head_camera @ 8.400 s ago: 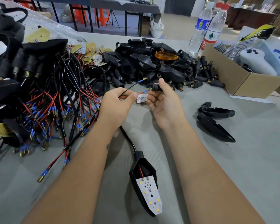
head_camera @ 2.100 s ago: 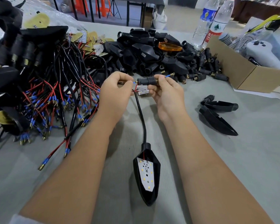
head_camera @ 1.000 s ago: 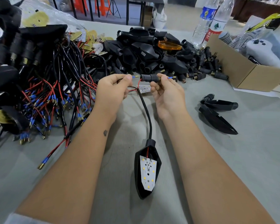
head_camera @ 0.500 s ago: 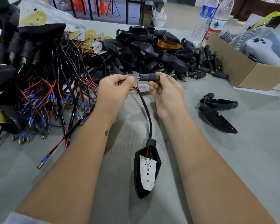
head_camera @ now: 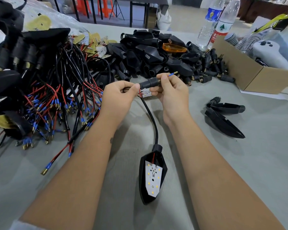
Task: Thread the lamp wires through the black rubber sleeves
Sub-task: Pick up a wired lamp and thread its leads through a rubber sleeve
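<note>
Now your blue-tipped wire end (head_camera: 173,73) pokes further out the right side of the black rubber sleeve (head_camera: 149,82) than a second ago, so the threading is nearly through. Your right hand (head_camera: 170,90) pinches the sleeve above mid-table; your left hand (head_camera: 119,95) pinches the wires (head_camera: 140,94) feeding in.

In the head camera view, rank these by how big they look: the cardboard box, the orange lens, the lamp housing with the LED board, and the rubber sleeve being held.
1. cardboard box
2. lamp housing, though nearness enlarges it
3. orange lens and rubber sleeve: look alike
</note>
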Demonstrator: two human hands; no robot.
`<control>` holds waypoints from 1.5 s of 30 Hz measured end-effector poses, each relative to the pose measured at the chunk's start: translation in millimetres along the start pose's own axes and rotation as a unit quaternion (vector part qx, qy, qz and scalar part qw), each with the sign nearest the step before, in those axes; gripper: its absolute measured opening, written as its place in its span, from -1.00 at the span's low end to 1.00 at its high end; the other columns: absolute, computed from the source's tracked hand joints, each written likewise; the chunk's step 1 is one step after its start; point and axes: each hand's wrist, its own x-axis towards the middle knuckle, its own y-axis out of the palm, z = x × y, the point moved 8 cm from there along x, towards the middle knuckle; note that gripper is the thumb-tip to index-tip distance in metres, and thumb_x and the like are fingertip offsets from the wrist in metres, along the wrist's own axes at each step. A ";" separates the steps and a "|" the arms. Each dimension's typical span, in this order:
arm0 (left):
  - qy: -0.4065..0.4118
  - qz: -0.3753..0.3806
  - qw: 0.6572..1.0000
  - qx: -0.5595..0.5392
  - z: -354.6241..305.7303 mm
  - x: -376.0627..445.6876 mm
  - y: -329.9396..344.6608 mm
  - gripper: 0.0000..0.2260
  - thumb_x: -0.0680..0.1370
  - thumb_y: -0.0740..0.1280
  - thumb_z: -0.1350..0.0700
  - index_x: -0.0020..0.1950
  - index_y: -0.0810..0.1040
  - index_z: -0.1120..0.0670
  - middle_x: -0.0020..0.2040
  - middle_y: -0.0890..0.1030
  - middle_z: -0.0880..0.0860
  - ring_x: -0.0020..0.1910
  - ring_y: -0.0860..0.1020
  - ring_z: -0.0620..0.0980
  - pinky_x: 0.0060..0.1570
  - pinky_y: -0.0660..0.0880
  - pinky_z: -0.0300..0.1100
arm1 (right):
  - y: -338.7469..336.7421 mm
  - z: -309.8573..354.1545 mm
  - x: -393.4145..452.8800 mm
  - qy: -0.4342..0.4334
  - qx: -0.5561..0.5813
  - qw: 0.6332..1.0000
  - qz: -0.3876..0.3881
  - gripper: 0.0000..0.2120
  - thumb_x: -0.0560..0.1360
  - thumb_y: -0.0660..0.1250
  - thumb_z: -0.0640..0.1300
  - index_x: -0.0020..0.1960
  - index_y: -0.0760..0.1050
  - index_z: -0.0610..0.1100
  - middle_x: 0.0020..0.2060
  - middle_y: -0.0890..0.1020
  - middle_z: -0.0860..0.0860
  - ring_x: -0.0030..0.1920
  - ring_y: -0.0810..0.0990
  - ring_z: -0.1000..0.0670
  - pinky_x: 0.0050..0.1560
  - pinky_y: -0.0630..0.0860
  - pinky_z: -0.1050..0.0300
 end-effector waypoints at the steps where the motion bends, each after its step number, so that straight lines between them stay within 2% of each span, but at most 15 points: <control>1: -0.001 0.001 1.000 -0.001 0.2 0.3 0.6 -0.84 0.58 0.34 0.11 -0.19 0.62 0.00 -0.35 0.56 0.01 -0.43 0.41 -0.21 -0.33 0.39 -0.33 | -0.4 -0.3 -0.1 0.003 0.008 1.000 -0.002 -0.78 0.67 0.14 -0.27 -0.07 0.51 -0.20 -0.24 0.59 -0.10 -0.42 0.58 0.14 -0.32 0.52 0.29; 4: -0.021 -0.004 1.000 -0.014 2.8 2.4 2.3 -0.83 0.60 0.29 0.10 -0.16 0.61 -0.03 -0.28 0.54 0.05 -0.33 0.44 -0.09 -0.25 0.44 -0.13 | -2.4 -2.7 -1.0 0.016 0.027 0.999 -0.015 -0.79 0.67 0.14 -0.26 -0.06 0.51 -0.21 -0.22 0.58 -0.11 -0.42 0.58 0.13 -0.32 0.53 0.28; 9: -0.026 -0.032 0.999 -0.021 5.4 2.0 -0.1 -0.86 0.58 0.34 0.07 -0.18 0.57 0.01 -0.35 0.54 -0.03 -0.36 0.49 -0.13 -0.18 0.57 -0.02 | -6.0 -7.6 -0.6 0.038 0.053 0.997 -0.043 -0.78 0.67 0.16 -0.25 -0.09 0.51 -0.19 -0.16 0.56 -0.15 -0.42 0.59 0.11 -0.32 0.53 0.28; 14: -0.009 -0.018 1.000 -0.022 1.9 -1.0 2.4 -0.81 0.57 0.35 0.08 -0.17 0.58 0.17 -0.25 0.57 0.30 -0.31 0.45 0.03 -0.19 0.51 0.14 | -1.3 -7.9 -1.3 0.035 0.034 0.999 -0.014 -0.79 0.67 0.16 -0.24 -0.08 0.52 -0.19 -0.29 0.58 -0.09 -0.40 0.61 0.11 -0.31 0.54 0.27; 17: -0.035 -0.008 0.999 -0.031 5.3 -1.1 6.4 -0.81 0.61 0.28 0.07 -0.14 0.56 0.12 -0.25 0.60 0.20 -0.33 0.47 -0.04 -0.25 0.48 0.06 | -2.8 -8.5 -0.3 0.044 0.055 0.997 -0.022 -0.78 0.66 0.17 -0.25 -0.09 0.53 -0.20 -0.36 0.59 -0.03 -0.42 0.59 0.11 -0.32 0.53 0.27; 19: -0.080 -0.014 0.994 -0.079 11.5 0.3 9.2 -0.84 0.63 0.20 0.10 -0.12 0.51 0.06 -0.28 0.61 0.02 -0.39 0.47 -0.11 -0.32 0.43 -0.15 | -4.4 -9.7 0.3 0.047 0.061 0.996 -0.033 -0.78 0.66 0.16 -0.26 -0.10 0.53 -0.20 -0.42 0.60 0.02 -0.43 0.59 0.11 -0.33 0.52 0.27; 21: -0.102 -0.029 0.989 -0.099 14.6 1.1 9.3 -0.86 0.64 0.17 0.11 -0.09 0.44 0.03 -0.25 0.64 -0.01 -0.41 0.47 -0.14 -0.32 0.41 -0.23 | -5.0 -10.9 0.1 0.050 0.066 0.996 -0.041 -0.78 0.66 0.16 -0.26 -0.10 0.52 -0.20 -0.42 0.59 0.02 -0.43 0.58 0.11 -0.33 0.52 0.26; 23: -0.090 -0.031 0.992 -0.080 13.5 0.9 8.2 -0.86 0.65 0.18 0.10 -0.09 0.44 0.04 -0.24 0.64 -0.01 -0.40 0.49 -0.16 -0.29 0.46 -0.21 | -3.0 -11.0 -0.6 0.049 0.062 0.996 -0.032 -0.79 0.66 0.16 -0.26 -0.09 0.52 -0.20 -0.37 0.59 -0.01 -0.43 0.58 0.11 -0.33 0.53 0.26; 27: -0.060 -0.019 0.998 -0.027 11.2 -0.6 6.8 -0.82 0.62 0.26 0.09 -0.18 0.48 0.05 -0.27 0.58 0.03 -0.32 0.49 -0.06 -0.15 0.51 0.00 | 3.1 -10.0 -2.7 0.048 0.050 0.998 -0.002 -0.79 0.66 0.18 -0.24 -0.09 0.54 -0.19 -0.32 0.61 0.00 -0.40 0.58 0.10 -0.32 0.53 0.27; 30: -0.061 -0.011 0.998 -0.023 10.5 -0.3 7.0 -0.80 0.61 0.28 0.08 -0.21 0.52 0.06 -0.33 0.54 0.00 -0.35 0.44 -0.08 -0.25 0.43 -0.12 | 0.1 -10.5 -2.0 0.056 0.070 0.996 -0.012 -0.79 0.66 0.18 -0.25 -0.08 0.54 -0.19 -0.34 0.60 0.00 -0.41 0.58 0.10 -0.32 0.54 0.26; 32: -0.070 -0.010 0.997 -0.043 10.2 0.9 7.4 -0.81 0.62 0.24 0.12 -0.17 0.56 0.05 -0.28 0.57 -0.04 -0.38 0.43 -0.15 -0.31 0.38 -0.28 | -2.2 -11.0 -1.3 0.062 0.088 0.994 -0.021 -0.79 0.66 0.18 -0.25 -0.09 0.54 -0.20 -0.35 0.59 0.00 -0.42 0.58 0.09 -0.34 0.53 0.27; 34: -0.087 -0.021 0.994 -0.069 12.1 1.7 6.1 -0.84 0.62 0.22 0.15 -0.09 0.57 0.04 -0.23 0.59 -0.07 -0.37 0.44 -0.21 -0.33 0.35 -0.34 | -3.3 -12.2 -1.3 0.068 0.103 0.992 -0.029 -0.79 0.66 0.18 -0.26 -0.09 0.53 -0.21 -0.34 0.58 -0.02 -0.43 0.59 0.09 -0.35 0.52 0.27; 36: -0.089 -0.034 0.993 -0.066 13.6 1.2 3.1 -0.87 0.61 0.25 0.15 -0.08 0.57 0.06 -0.27 0.57 -0.07 -0.40 0.44 -0.24 -0.33 0.37 -0.36 | -2.4 -12.7 -1.5 0.068 0.106 0.992 -0.028 -0.79 0.66 0.18 -0.26 -0.10 0.53 -0.21 -0.34 0.58 -0.01 -0.43 0.59 0.09 -0.35 0.52 0.28; 39: -0.061 -0.032 0.997 -0.032 11.3 -1.0 1.7 -0.83 0.58 0.32 0.13 -0.20 0.61 0.05 -0.40 0.51 -0.05 -0.46 0.40 -0.20 -0.35 0.37 -0.34 | 1.2 -11.9 -1.9 0.059 0.079 0.995 -0.009 -0.80 0.66 0.19 -0.25 -0.09 0.54 -0.20 -0.35 0.60 0.02 -0.42 0.58 0.10 -0.34 0.53 0.28; 45: -0.027 -0.018 0.999 -0.019 5.3 -2.6 2.2 -0.82 0.55 0.38 0.09 -0.25 0.64 -0.08 -0.37 0.58 -0.06 -0.35 0.48 -0.17 -0.25 0.45 -0.30 | -1.1 -9.8 -0.5 0.066 0.091 0.994 -0.010 -0.80 0.65 0.21 -0.25 -0.10 0.55 -0.18 -0.34 0.59 0.03 -0.43 0.55 0.12 -0.33 0.51 0.28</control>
